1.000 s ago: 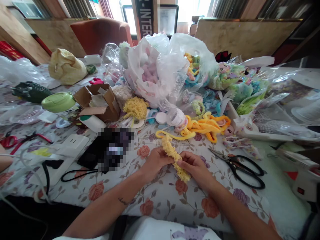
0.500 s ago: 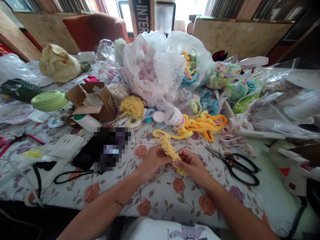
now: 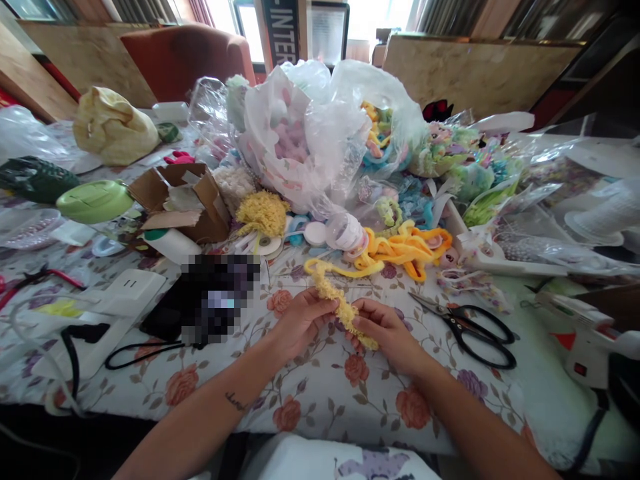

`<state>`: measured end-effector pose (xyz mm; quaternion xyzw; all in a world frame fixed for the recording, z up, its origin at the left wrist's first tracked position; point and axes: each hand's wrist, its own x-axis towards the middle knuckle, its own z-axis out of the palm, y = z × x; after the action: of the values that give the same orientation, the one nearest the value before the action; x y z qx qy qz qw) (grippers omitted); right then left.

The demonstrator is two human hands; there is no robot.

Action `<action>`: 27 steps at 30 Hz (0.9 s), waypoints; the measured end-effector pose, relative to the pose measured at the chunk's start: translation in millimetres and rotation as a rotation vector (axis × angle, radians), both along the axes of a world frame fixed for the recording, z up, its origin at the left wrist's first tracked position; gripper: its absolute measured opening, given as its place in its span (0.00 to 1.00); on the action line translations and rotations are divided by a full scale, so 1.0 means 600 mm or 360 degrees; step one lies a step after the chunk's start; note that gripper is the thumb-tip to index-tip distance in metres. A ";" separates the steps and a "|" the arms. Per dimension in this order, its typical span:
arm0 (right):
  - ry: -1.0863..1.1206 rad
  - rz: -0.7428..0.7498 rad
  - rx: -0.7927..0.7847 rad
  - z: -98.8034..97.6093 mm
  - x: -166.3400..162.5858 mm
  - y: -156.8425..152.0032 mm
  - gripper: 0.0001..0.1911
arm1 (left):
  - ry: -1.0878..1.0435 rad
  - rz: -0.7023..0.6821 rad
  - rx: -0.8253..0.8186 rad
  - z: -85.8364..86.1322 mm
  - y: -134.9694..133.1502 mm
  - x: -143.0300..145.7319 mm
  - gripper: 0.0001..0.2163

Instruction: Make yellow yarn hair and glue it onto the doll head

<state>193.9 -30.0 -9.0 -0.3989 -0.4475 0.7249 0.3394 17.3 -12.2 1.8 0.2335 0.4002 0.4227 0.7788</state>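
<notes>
A fuzzy yellow strip of yarn (image 3: 344, 312) runs slantwise between my two hands, just above the flowered tablecloth (image 3: 320, 393). My left hand (image 3: 303, 321) pinches it near its upper end, thumb on top. Farther down, my right hand (image 3: 383, 328) grips it with thumb and fingers; the lower end sticks out beneath. Behind the strip lies a smooth yellow cord (image 3: 357, 272) that leads to a heap of orange-yellow plush cord (image 3: 407, 247). Black-handled scissors (image 3: 470, 327) rest to the right of my right hand, blades slightly apart.
A dark phone (image 3: 173, 303), partly blurred out, and a white power strip (image 3: 95, 340) lie on the left. A cardboard box (image 3: 187, 207) and a ball of yellow yarn (image 3: 263, 212) stand behind. Plastic bags (image 3: 330, 127) fill the back. A glue gun (image 3: 583, 333) stands at right.
My left hand has shifted slightly, its thumb now lying along the top of the strip. The strip's upper end has tilted left. My right hand keeps its grip.
</notes>
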 end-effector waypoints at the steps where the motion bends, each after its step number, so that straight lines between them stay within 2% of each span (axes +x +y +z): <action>1: -0.0002 -0.0004 0.0011 0.001 0.000 0.000 0.09 | 0.0029 0.0000 0.0010 0.002 -0.001 0.000 0.08; 5: -0.0134 -0.0009 0.0183 0.002 -0.004 0.002 0.12 | 0.0220 -0.0039 0.0107 0.014 -0.005 0.004 0.11; 8: -0.0272 -0.0027 0.0246 -0.005 -0.006 0.002 0.12 | 0.0236 -0.0086 0.0145 0.020 -0.005 0.004 0.11; 11: -0.0339 -0.0001 0.0287 -0.013 -0.004 0.001 0.10 | 0.0263 0.0024 0.0190 0.021 -0.002 0.000 0.09; 14: -0.0419 -0.0031 0.0363 -0.014 -0.002 -0.001 0.08 | 0.0502 0.0115 0.0243 0.021 0.000 -0.003 0.08; 17: -0.0530 -0.0101 0.0506 -0.008 -0.003 -0.002 0.08 | 0.0741 0.0110 0.0357 0.021 -0.001 -0.002 0.08; 19: -0.0571 -0.0124 0.0540 -0.006 -0.004 -0.002 0.09 | 0.0770 0.0071 0.0408 0.020 -0.001 -0.002 0.09; 24: -0.0411 -0.0156 0.0250 -0.005 -0.005 0.001 0.12 | 0.0317 0.0131 0.0296 0.008 0.009 -0.009 0.09; 27: -0.0274 -0.0261 0.0092 0.000 -0.003 0.006 0.13 | 0.0288 0.0168 0.0296 0.005 0.018 -0.017 0.09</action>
<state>191.9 -26.6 -8.7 -0.4850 -0.4614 0.6447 0.3691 6.8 -1.3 4.9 0.3204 0.4397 0.4757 0.6912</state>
